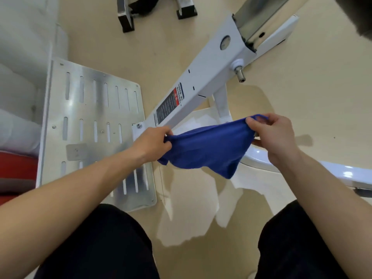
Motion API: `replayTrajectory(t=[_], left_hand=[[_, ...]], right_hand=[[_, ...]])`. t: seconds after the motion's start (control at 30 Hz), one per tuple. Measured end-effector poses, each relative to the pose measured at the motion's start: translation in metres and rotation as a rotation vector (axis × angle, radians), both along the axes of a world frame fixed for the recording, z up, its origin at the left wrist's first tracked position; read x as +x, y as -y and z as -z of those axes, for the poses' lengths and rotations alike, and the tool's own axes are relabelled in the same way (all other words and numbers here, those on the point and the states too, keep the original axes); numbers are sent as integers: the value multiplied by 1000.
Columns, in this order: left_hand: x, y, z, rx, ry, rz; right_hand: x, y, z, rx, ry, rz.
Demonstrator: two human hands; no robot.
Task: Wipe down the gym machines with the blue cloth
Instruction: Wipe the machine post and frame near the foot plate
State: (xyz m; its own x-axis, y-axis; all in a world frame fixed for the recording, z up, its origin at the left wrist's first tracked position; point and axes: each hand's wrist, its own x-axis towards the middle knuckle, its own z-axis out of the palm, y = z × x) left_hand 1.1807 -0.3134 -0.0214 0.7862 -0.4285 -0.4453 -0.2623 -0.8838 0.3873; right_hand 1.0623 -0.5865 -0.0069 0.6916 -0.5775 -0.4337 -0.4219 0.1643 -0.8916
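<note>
Below me is a glossy beige gym floor point(302, 101), with a slotted metal footplate point(90, 121) on my left and a white machine beam point(201, 81) running diagonally up to the right, a warning label point(169, 105) stuck to its lower end. I hold the blue cloth point(207, 150) stretched in the air between both hands, just above the beam's lower end and touching no machine surface. My left hand point(153, 141) grips one bunched edge. My right hand point(275, 133) pinches the opposite edge between thumb and fingertips. I judge this to be the stage of spreading or refolding the cloth. Next I need to gather it into a flat pad in one hand and press it onto the beam, probably near the label.
</note>
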Motion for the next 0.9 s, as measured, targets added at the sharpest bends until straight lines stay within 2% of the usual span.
replayTrajectory(t=[0.07,0.13,0.3,0.43,0.53,0.63,0.7,0.73,0.8,0.83,0.9], left_hand=[[0,1,3,38,85,-27],[-2,12,3,-15,85,-105],[-23,62,-6,-459,-349,-414],[-27,85,-11,-618,-614,-573],[-28,91,-7,-580,-637,-443],[-29,92,-4,-502,-563,-292],[-27,95,-5,-479,-501,-211],[-27,98,-6,-478,-489,-166],[-27,107,-9,-503,-546,-88],[-29,113,-11,-536,-608,-65],[-30,123,-8,-617,-754,-73]], right_hand=[[-1,-3,1,-66,-27,96],[-1,-15,0,-178,-34,74],[-7,-73,4,-368,-2,-340],[-12,-80,8,-455,-26,-490],[-20,-78,2,-483,-3,-697],[-30,-62,-12,-342,-61,-834],[-31,-33,-13,-322,-146,-675],[-29,-13,-5,-379,-196,-576],[-24,25,12,-550,-322,-580],[-21,39,22,-567,-365,-690],[-14,55,40,-463,-318,-890]])
